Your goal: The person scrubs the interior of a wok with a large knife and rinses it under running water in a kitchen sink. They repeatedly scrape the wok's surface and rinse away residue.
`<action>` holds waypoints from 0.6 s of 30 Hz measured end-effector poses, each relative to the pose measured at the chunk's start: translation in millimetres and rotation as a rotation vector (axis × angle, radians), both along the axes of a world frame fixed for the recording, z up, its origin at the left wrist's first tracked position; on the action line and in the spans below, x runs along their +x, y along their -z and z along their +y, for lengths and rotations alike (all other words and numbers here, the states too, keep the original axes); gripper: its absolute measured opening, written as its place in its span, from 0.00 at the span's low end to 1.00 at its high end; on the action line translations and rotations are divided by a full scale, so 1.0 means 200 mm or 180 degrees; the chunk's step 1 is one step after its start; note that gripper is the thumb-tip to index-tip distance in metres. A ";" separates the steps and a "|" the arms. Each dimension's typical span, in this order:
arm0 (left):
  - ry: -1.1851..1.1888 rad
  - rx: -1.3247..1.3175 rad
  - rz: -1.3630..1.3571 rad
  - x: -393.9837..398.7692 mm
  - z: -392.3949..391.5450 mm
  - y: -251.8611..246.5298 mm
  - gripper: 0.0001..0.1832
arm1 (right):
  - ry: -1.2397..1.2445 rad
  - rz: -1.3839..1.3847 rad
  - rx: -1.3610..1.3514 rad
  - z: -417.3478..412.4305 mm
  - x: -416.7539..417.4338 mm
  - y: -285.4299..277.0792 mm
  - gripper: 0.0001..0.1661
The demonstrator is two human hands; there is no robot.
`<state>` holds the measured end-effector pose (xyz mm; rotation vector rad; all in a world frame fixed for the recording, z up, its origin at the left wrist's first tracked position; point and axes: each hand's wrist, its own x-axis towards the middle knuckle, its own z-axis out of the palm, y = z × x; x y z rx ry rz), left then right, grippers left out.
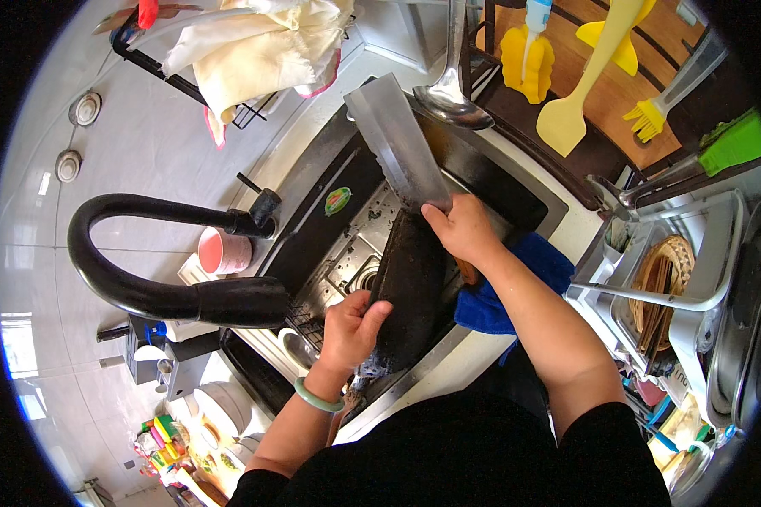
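Note:
My right hand (466,225) is closed round a metal cleaver (403,142), its thumb on the lower blade. The broad blade points up and away over the sink, and the end of a wooden handle (465,271) shows below the hand. My left hand (353,326), with a pale green bangle above it, grips the left edge of a blackened, flat-sided object (412,285), perhaps a pan or tray. That object is tilted over the sink, its upper end at the blade's lower edge. Dark flakes lie on the metal sink bottom (349,256) around the drain.
A black curved faucet (133,304) reaches in from the left, with a pink cup (223,250) behind it. A ladle (453,101) and yellow utensils hang at the back right. A blue cloth (520,285) lies over the sink's right rim, near a dish rack (659,298).

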<state>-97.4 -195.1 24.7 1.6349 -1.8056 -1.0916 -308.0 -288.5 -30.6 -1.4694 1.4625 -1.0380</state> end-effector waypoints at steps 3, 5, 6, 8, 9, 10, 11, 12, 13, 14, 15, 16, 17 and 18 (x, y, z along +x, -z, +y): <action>-0.0106 -0.0067 -0.0003 -0.03 0.01 -0.03 0.18 | 0.0020 -0.0075 -0.0190 0.01 0.00 0.00 0.16; -0.0058 -0.0213 -0.0102 -0.04 0.01 -0.02 0.18 | 0.0009 -0.0184 -0.0313 0.01 0.00 0.02 0.16; -0.0037 -0.0281 -0.0154 -0.04 0.01 -0.01 0.19 | -0.0044 -0.0136 -0.0219 0.03 0.01 0.00 0.16; -0.0014 -0.0345 -0.0266 -0.03 -0.01 -0.01 0.16 | -0.0146 -0.0041 -0.0032 0.05 0.02 -0.03 0.15; 0.0004 -0.0376 -0.0320 -0.03 -0.02 -0.02 0.15 | -0.0188 -0.0037 -0.0036 0.05 0.02 -0.03 0.15; 0.0014 -0.0377 -0.0325 -0.03 -0.02 -0.02 0.16 | -0.0229 -0.0033 -0.0040 0.05 0.02 -0.03 0.15; 0.0024 -0.0379 -0.0330 -0.03 -0.01 -0.02 0.16 | -0.0270 -0.0029 -0.0045 0.06 0.02 -0.03 0.15; 0.0033 -0.0379 -0.0337 -0.03 -0.01 -0.02 0.16 | -0.0246 -0.0067 -0.0062 0.06 0.02 -0.04 0.15; 0.0037 -0.0354 -0.0335 -0.03 -0.01 -0.02 0.16 | -0.0222 -0.0104 -0.0079 0.07 0.02 -0.06 0.15; 0.0042 -0.0329 -0.0334 -0.03 -0.01 -0.02 0.16 | -0.0197 -0.0142 -0.0097 0.08 0.01 -0.07 0.15; 0.0045 -0.0308 -0.0328 -0.04 -0.01 -0.02 0.16 | -0.0193 -0.0146 -0.0121 0.09 0.02 -0.07 0.15; 0.0045 -0.0318 -0.0334 -0.04 -0.01 -0.02 0.16 | -0.0189 -0.0150 -0.0145 0.11 0.02 -0.07 0.15; 0.0045 -0.0328 -0.0340 -0.04 -0.02 -0.02 0.15 | -0.0185 -0.0154 -0.0170 0.13 0.02 -0.07 0.15; 0.0048 -0.0337 -0.0347 -0.05 -0.02 -0.02 0.15 | -0.0192 -0.0116 -0.0198 0.13 0.02 -0.06 0.14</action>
